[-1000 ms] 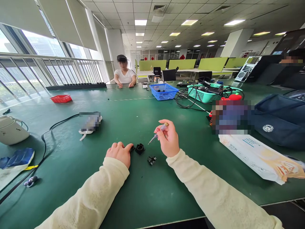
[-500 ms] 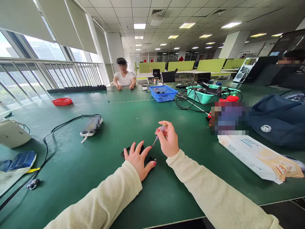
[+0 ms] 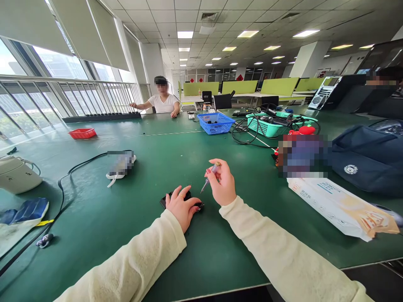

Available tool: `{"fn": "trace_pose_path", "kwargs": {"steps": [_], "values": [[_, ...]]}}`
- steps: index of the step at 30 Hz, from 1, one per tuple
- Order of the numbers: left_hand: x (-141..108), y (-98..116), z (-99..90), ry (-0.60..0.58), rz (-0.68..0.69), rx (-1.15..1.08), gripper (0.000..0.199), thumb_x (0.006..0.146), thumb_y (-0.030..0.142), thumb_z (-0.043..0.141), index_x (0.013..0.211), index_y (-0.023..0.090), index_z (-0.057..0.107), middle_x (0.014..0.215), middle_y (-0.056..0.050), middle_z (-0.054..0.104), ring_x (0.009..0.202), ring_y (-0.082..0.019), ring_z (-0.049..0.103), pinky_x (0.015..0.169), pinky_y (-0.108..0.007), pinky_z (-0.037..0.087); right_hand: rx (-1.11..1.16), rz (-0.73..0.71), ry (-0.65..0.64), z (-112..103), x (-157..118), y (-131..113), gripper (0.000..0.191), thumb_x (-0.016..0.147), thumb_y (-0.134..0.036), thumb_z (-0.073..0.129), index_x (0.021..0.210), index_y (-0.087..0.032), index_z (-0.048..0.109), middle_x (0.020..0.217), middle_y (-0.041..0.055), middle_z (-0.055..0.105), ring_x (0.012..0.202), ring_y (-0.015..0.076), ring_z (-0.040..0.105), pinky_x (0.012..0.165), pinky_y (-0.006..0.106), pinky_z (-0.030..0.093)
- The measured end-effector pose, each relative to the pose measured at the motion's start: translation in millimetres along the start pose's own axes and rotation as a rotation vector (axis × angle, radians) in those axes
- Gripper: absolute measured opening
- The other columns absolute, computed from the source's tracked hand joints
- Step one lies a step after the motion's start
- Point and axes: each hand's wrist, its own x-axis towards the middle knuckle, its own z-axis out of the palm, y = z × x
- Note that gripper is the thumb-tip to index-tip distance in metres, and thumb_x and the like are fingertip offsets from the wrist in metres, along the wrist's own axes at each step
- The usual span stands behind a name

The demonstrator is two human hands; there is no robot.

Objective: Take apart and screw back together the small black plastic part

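Note:
My right hand [image 3: 223, 183] is wrapped round the handle of a small screwdriver [image 3: 207, 181], whose thin shaft slants down and left, its tip close to my left fingers. Left of it, my left hand [image 3: 181, 206] is over a black object [image 3: 163, 202] lying on the green table, thumb and fingers drawn together on its dark right-hand part [image 3: 200, 206]. My palm and fingers hide much of the black object.
A white and orange packet [image 3: 333, 205] and a dark blue bag [image 3: 368, 161] lie at the right. Farther back are a blue basket [image 3: 216, 127], a teal basket [image 3: 267, 128] with cables, and a red tray [image 3: 82, 134]. A person [image 3: 163, 102] sits across the table.
My left fingers, spread before, have drawn together on the dark part, which has shifted slightly up and left. My right hand stays nearly still. The person opposite has stretched an arm out sideways.

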Motion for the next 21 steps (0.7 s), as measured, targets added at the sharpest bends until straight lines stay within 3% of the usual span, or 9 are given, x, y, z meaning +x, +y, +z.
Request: {"fn": "trace_pose_path", "kwargs": {"steps": [8,15,18,21], "values": [[1.1,-10.8,5.8,0.056,-0.004,0.042,0.025,0.085,0.019,0.062,0.102,0.035,0.071,0.14,-0.004,0.055,0.134,-0.037,0.04,0.102,-0.076,0.03,0.013,0.012,-0.008,-0.3,0.4,0.8,0.023,0.088,-0.032,0.056,0.108,-0.022,0.05,0.075,0.0002,0.064,0.067,0.0153,0.065,0.064,0.029,0.054],[-0.9,-23.6,-0.3,-0.022,-0.082,0.05,0.027,0.086,0.02,0.057,0.105,0.035,0.069,0.143,-0.002,0.053,0.134,-0.035,0.04,0.1,-0.075,0.033,-0.009,0.02,-0.02,-0.4,0.0,0.3,0.022,0.088,-0.031,0.054,0.108,-0.021,0.051,0.074,0.0003,0.063,0.068,0.0159,0.066,0.063,0.029,0.054],[-7.9,-42.6,-4.3,-0.05,-0.063,0.067,0.026,0.084,0.022,0.057,0.103,0.035,0.07,0.142,-0.001,0.054,0.131,-0.035,0.044,0.1,-0.069,0.039,-0.017,0.011,-0.031,0.1,-0.6,0.5,0.022,0.088,-0.03,0.054,0.108,-0.021,0.051,0.073,0.0004,0.063,0.067,0.0159,0.066,0.062,0.029,0.054],[-24.5,-77.0,-11.2,0.005,0.027,0.086,0.024,0.084,0.023,0.054,0.099,0.031,0.071,0.135,-0.002,0.06,0.124,-0.03,0.051,0.104,-0.055,0.042,0.008,-0.022,-0.009,0.0,-0.1,-0.5,0.021,0.089,-0.029,0.054,0.108,-0.022,0.05,0.074,0.0004,0.064,0.066,0.0156,0.065,0.06,0.029,0.054]]}}
